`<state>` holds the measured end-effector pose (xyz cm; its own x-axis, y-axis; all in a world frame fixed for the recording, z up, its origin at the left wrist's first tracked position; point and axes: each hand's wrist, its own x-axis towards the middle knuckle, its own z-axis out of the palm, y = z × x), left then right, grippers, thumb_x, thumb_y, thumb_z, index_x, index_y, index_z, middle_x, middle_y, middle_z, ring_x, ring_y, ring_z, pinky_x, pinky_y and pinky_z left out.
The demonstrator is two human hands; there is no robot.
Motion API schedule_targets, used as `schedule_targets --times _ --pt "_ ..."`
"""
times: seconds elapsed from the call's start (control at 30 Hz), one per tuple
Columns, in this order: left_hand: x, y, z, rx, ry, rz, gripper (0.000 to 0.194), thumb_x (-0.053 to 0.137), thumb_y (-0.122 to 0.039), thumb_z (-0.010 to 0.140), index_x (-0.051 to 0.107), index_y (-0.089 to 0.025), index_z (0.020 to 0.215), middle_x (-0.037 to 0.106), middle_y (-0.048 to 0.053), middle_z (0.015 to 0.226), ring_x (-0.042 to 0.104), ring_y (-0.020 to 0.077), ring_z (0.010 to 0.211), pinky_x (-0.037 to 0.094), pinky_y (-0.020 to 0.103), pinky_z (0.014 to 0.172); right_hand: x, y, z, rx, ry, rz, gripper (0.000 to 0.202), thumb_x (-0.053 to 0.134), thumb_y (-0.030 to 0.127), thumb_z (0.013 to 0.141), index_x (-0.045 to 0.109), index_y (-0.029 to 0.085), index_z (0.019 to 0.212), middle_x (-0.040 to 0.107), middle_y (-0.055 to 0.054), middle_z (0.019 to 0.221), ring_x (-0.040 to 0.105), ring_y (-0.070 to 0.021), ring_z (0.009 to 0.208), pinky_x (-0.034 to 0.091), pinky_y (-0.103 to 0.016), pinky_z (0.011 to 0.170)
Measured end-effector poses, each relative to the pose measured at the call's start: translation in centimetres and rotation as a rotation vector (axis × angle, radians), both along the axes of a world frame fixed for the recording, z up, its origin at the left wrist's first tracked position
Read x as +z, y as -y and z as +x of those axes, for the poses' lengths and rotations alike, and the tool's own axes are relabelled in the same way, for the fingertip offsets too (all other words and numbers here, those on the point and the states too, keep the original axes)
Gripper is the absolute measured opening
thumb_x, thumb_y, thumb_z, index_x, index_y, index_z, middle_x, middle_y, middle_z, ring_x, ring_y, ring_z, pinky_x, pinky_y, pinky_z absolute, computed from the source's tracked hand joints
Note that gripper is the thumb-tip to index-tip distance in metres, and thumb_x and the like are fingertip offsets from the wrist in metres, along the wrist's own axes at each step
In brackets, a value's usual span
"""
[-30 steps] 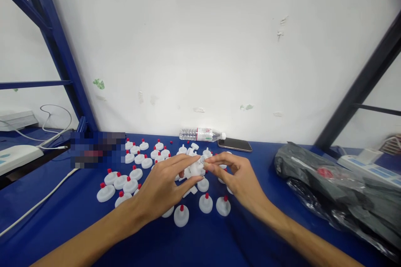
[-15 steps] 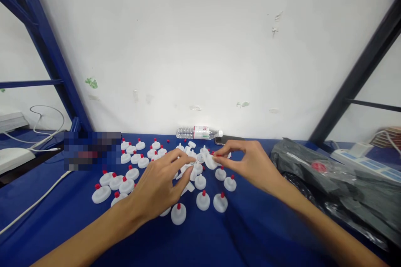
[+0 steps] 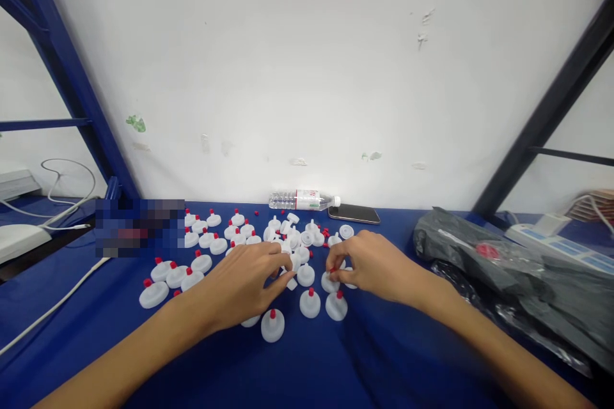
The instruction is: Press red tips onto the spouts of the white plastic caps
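Observation:
My right hand pinches the red tip of a round white plastic cap standing on the blue table. My left hand is at the near left side of a pile of loose white plastic pieces. Its thumb and forefinger are curled close together beside a flat white tab; whatever is between them is hidden. Nearer to me stand more white caps with red tips, such as one red-tipped cap. Several small red caps lie loose behind the pile.
Many red-tipped white caps stand on the left of the blue table. A water bottle and a phone lie along the wall. A grey plastic bag and a power strip are at the right.
My right hand has moved down towards me, from a white piece by the pile to a red-tipped cap. The phone now shows fully. My left thumb and forefinger have drawn closer and lower.

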<state>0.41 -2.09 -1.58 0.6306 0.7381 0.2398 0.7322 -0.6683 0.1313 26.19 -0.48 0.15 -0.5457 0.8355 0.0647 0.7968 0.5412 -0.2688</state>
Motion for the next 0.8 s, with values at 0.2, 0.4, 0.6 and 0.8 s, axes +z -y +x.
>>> schedule_targets --times 0.2,0.4,0.6,0.8 --pt "0.4 -0.1 -0.4 0.002 -0.010 -0.044 0.017 0.055 -0.033 0.100 0.070 -0.024 0.099 0.066 0.001 0.095 0.063 0.0192 0.081 0.040 0.031 0.069 1.0 0.1 0.5 0.021 -0.105 -0.023 0.017 0.077 0.046 0.088 0.079 0.031 0.097 0.079 0.008 0.088 0.067 -0.0140 0.068 0.040 -0.027 0.061" --pt "-0.1 -0.4 -0.8 -0.021 -0.067 -0.035 0.013 0.063 -0.034 0.098 0.067 -0.026 0.108 0.066 0.001 0.101 0.063 0.0199 0.081 0.038 0.030 0.066 -0.9 -2.3 1.8 -0.130 -0.136 0.333 0.028 0.051 0.036 0.105 0.076 0.025 0.100 0.077 -0.002 0.094 0.067 -0.0228 0.083 0.046 -0.034 0.069" --pt "-0.7 -1.1 -0.9 -0.056 -0.033 -0.013 0.014 0.058 -0.037 0.102 0.063 -0.024 0.101 0.064 0.000 0.098 0.060 0.0171 0.073 0.036 0.030 0.063 -4.4 -5.3 2.6 0.048 -0.075 0.343 0.019 0.059 0.026 0.102 0.076 0.026 0.111 0.070 -0.005 0.121 0.059 -0.0261 0.114 0.048 -0.041 0.097" --pt "-0.5 -0.9 -0.7 -0.041 0.102 0.031 0.021 0.045 -0.042 0.106 0.055 -0.024 0.101 0.058 0.002 0.119 0.056 0.0139 0.069 0.039 0.031 0.064 -5.4 -5.8 2.7 0.063 -0.089 0.368 0.014 0.064 0.031 0.099 0.077 0.026 0.103 0.064 -0.008 0.129 0.053 -0.0293 0.123 0.045 -0.049 0.104"
